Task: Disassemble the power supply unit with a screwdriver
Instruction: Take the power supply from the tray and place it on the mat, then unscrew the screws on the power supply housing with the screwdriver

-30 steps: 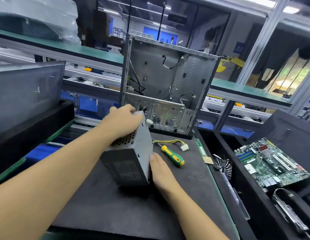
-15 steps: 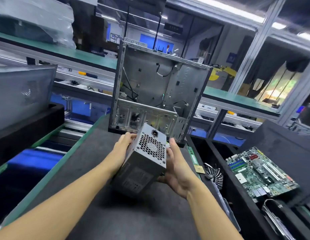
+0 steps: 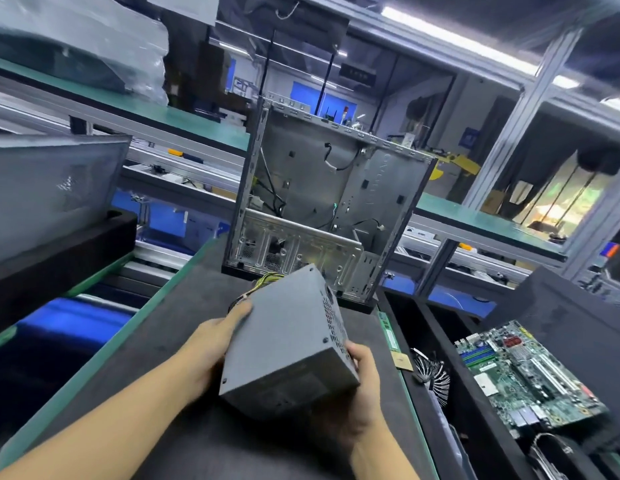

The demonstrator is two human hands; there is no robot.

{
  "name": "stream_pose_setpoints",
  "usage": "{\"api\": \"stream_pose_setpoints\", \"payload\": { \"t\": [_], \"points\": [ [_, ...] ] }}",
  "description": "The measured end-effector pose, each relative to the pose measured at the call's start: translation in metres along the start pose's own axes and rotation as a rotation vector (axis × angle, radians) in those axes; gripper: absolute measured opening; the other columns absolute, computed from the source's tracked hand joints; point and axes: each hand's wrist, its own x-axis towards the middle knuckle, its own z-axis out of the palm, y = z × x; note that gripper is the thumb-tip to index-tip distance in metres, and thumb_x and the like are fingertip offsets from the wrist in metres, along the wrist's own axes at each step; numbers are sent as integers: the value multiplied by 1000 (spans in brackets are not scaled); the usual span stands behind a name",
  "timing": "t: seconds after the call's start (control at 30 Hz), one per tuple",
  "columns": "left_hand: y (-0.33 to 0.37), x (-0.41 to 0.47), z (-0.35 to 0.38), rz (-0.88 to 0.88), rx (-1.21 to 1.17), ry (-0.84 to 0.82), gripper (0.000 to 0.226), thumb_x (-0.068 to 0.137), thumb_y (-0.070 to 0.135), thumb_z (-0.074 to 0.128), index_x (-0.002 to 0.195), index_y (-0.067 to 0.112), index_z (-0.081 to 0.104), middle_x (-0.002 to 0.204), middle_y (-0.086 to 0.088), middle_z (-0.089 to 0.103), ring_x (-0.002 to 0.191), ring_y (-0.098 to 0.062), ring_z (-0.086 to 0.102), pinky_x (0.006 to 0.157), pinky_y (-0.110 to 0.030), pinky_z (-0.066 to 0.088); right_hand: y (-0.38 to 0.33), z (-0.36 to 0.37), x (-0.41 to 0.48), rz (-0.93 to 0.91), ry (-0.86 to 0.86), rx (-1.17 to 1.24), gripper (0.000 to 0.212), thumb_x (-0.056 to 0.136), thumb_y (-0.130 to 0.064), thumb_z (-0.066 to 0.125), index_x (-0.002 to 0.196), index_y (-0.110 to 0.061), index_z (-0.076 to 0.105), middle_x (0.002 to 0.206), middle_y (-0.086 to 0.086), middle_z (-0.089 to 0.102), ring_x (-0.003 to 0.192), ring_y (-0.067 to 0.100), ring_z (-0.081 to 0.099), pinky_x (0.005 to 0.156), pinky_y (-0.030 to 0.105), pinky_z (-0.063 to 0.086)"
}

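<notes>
The grey metal power supply unit [image 3: 287, 344] is held tilted in the air above the dark work mat [image 3: 170, 327], its plain top panel facing me and its perforated side turned right. My left hand [image 3: 211, 344] grips its left side, fingers reaching along the far edge. My right hand [image 3: 357, 396] cups it from below at the right corner. A bundle of yellow and black wires [image 3: 263, 280] sticks out of its far end. The screwdriver is hidden from view.
An open, stripped computer case [image 3: 322, 209] stands upright at the mat's far edge. Right of the mat, a black tray [image 3: 561, 327] holds a green motherboard [image 3: 523, 372] and a heatsink fan [image 3: 433, 372]. A grey panel [image 3: 48, 188] leans at left.
Both hands lifted the power supply off the mat and turned it, so the fan grille no longer faces me and the plain panel does. The view tilted upward.
</notes>
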Motion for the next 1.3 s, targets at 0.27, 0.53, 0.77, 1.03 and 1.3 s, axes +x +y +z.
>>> {"api": "stream_pose_setpoints", "payload": {
  "t": [0.27, 0.53, 0.77, 1.03, 1.3],
  "points": [
    [8, -10, -7, -13, -254, -46, 64, 62, 52, 84, 117, 24, 66, 96, -10, 78, 81, -32, 77, 55, -36, 59, 4, -3, 8, -31, -27, -77, 29, 69, -21, 52, 85, -10, 73, 79, 15, 69, 68, 28, 67, 58, 32, 55],
    [41, -18, -22, -75, 9, -174, 44, 69, 48, 71, 88, 11, 83, 97, -17, 77, 73, -30, 75, 63, -33, 59, -20, -44, 34, -585, 370, -1707, 36, 97, -21, 56, 133, -27, 54, 133, -6, 52, 122, 22, 45, 105, 34, 35],
    [55, -18, -20, -3, 431, -62, 48, 90, 51, 66, 100, 6, 76, 87, -14, 77, 75, -32, 73, 73, -36, 54, -9, -61, 45, -481, 585, -1921, 37, 100, -35, 51, 135, -26, 51, 123, -4, 53, 112, 22, 49, 91, 32, 38],
    [63, -11, -9, 46, 794, -104, 42, 88, 62, 62, 88, 26, 82, 83, 4, 79, 74, -18, 77, 73, -31, 60, -27, -75, 35, -662, 818, -618, 13, 88, -29, 71, 92, -24, 60, 78, -2, 58, 59, 7, 53, 55, 19, 44],
    [81, 5, 42, 84, 1113, -503, 40, 97, 60, 50, 108, 32, 76, 102, 11, 77, 97, -12, 73, 87, -28, 55, -28, -80, 36, -733, 747, -505, 4, 96, -32, 62, 98, -30, 60, 90, 4, 64, 56, 2, 61, 69, 34, 51]
  ]
}}
